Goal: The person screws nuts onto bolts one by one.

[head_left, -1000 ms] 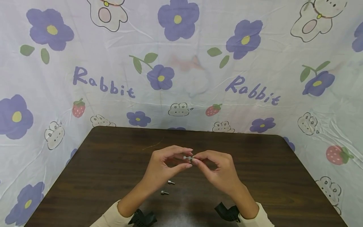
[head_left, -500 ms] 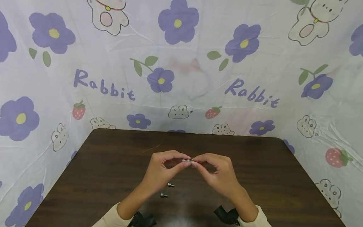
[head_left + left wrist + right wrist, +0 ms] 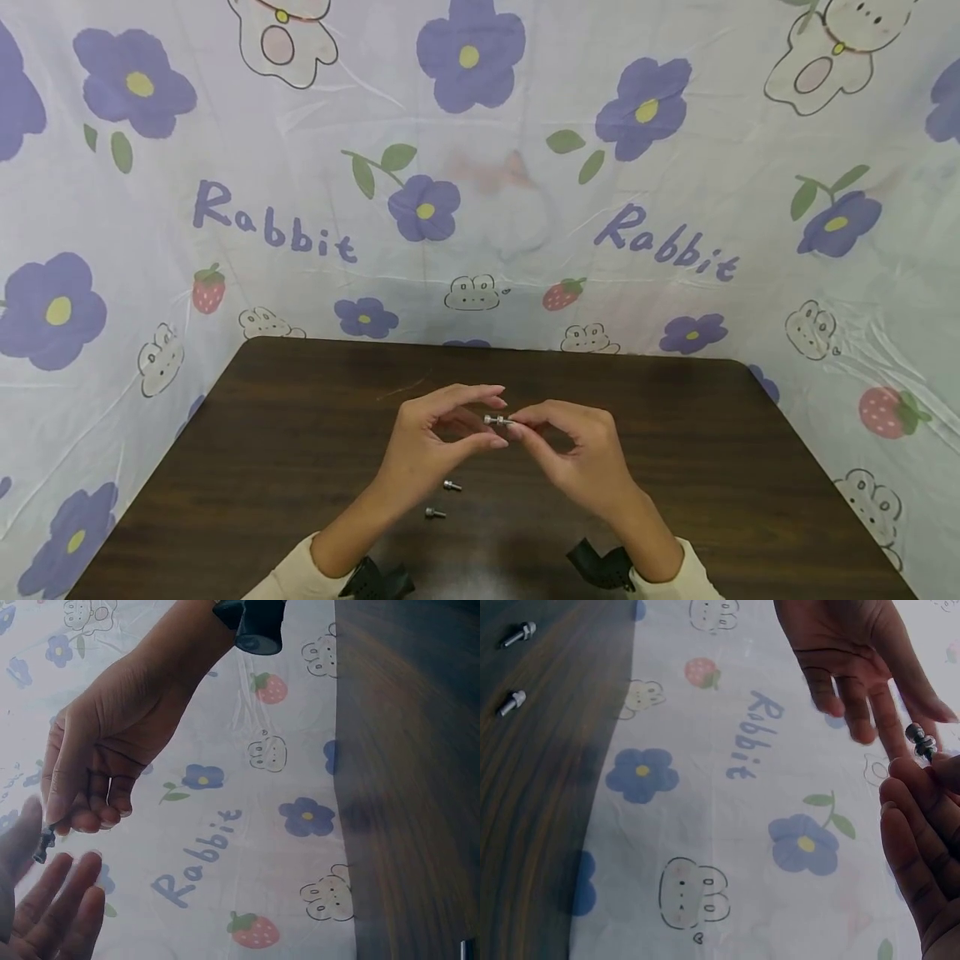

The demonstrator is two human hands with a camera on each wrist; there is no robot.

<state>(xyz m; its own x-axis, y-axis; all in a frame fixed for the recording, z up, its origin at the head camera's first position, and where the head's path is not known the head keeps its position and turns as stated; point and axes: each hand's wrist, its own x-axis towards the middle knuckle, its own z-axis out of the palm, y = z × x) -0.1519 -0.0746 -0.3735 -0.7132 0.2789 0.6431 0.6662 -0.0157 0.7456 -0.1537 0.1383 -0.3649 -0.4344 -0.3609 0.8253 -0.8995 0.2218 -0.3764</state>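
A small silver bolt (image 3: 492, 420) with a cylindrical head and a ring-like piece on its shank is held above the table. My right hand (image 3: 583, 435) pinches its threaded end between thumb and index finger, with the head pointing left. My left hand (image 3: 431, 433) curves around the head side, thumb and fingers spread apart. In the right wrist view a gap shows between the left fingers and the bolt (image 3: 919, 739). Two similar bolts lie on the table near my left forearm, the farther bolt (image 3: 452, 485) and the nearer bolt (image 3: 435, 513).
The dark wooden table (image 3: 675, 483) extends under both hands. Behind and beside it hangs a white printed cloth (image 3: 480, 250) with flowers and rabbits. Black wrist mounts sit on both wrists, including the right mount (image 3: 600, 564).
Half a second ago my left thumb and finger were closed on the bolt's head; now they have spread away from it. My right hand keeps its pinch. The two bolts on the table stay put.
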